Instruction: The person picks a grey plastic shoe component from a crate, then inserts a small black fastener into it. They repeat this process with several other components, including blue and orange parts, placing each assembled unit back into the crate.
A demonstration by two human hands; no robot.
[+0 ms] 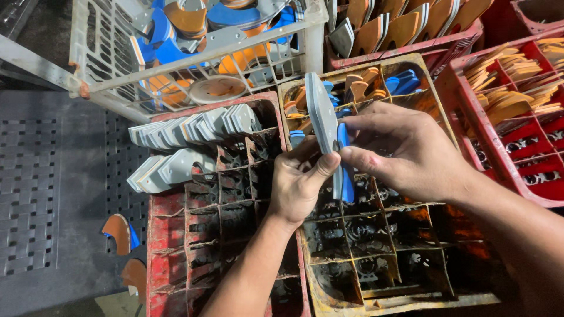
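Holding one grey sole piece (322, 117), left hand (296, 188), right hand (405, 152), two divided crates (176, 235)

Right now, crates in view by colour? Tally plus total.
White/grey lattice crate: 1
Red divided crates: 3, plus a red corner at top right, uncertain
Yellowish divided crate: 1
Total: 5

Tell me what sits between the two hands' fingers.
In the head view, a grey sole-shaped piece backed by a blue one is pinched between left hand and right hand.
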